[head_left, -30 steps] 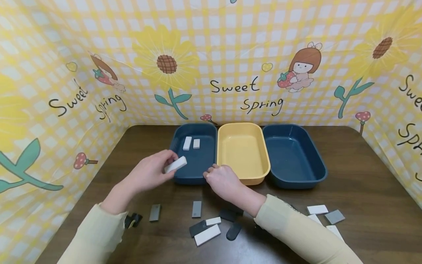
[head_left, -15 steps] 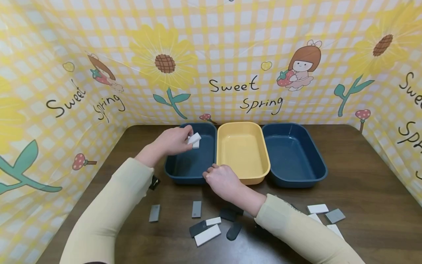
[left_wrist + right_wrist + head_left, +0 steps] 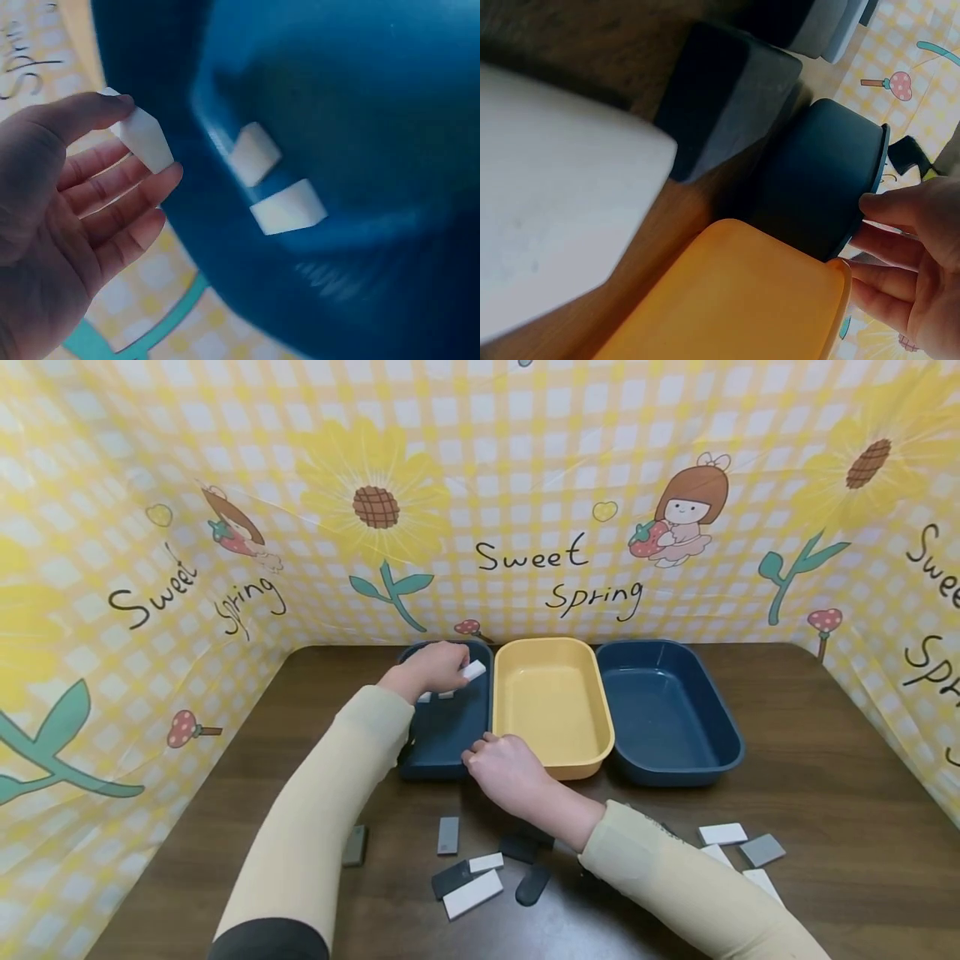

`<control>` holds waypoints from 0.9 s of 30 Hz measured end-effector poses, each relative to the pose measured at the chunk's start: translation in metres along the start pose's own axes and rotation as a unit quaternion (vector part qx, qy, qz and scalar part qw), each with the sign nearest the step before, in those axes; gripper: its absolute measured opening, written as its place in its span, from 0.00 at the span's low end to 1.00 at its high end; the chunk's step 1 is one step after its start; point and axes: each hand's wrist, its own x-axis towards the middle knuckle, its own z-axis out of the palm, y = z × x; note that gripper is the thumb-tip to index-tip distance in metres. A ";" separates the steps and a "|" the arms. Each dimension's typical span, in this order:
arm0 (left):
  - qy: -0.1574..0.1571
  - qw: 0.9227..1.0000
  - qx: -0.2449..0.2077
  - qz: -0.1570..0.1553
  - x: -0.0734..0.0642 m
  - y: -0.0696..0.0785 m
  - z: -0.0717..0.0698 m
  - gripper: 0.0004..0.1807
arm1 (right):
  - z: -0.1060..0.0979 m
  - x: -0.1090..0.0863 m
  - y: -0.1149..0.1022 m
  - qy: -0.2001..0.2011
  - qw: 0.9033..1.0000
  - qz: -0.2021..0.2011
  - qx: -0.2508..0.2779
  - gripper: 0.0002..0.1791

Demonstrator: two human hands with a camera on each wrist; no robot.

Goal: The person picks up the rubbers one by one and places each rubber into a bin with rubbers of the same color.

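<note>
In the head view my left hand (image 3: 435, 667) is over the far part of the left blue tray (image 3: 450, 739). Between thumb and fingertips it pinches a white rectangular block (image 3: 148, 139), held above the tray's floor. Two other white blocks, one squarish (image 3: 255, 155) and one longer (image 3: 289, 208), lie inside that tray; my left hand partly hides them in the head view. My right hand (image 3: 510, 772) grips the left tray's near right corner by the rim, thumb outside, beside the yellow tray (image 3: 742, 300).
A second blue tray (image 3: 667, 772) stands right of the yellow one. Nearer on the brown table lie a grey block (image 3: 447, 836), a white block (image 3: 472, 894), a dark rounded piece (image 3: 532, 886) and other dark blocks. Several white and grey blocks (image 3: 762, 851) lie at right.
My left hand has carried the white block from the tray's near left side up and right to its far right part. My right hand has stayed at the corner.
</note>
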 end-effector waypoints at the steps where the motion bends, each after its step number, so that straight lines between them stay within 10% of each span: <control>1: -0.007 1.000 -0.002 -0.007 0.004 -0.001 0.002 0.08 | 0.000 0.000 0.000 0.001 1.000 0.001 0.000 0.06; 27: -0.088 0.991 -0.024 -0.094 0.029 0.007 0.019 0.07 | 0.004 -0.002 0.002 0.027 0.999 -0.006 0.016 0.05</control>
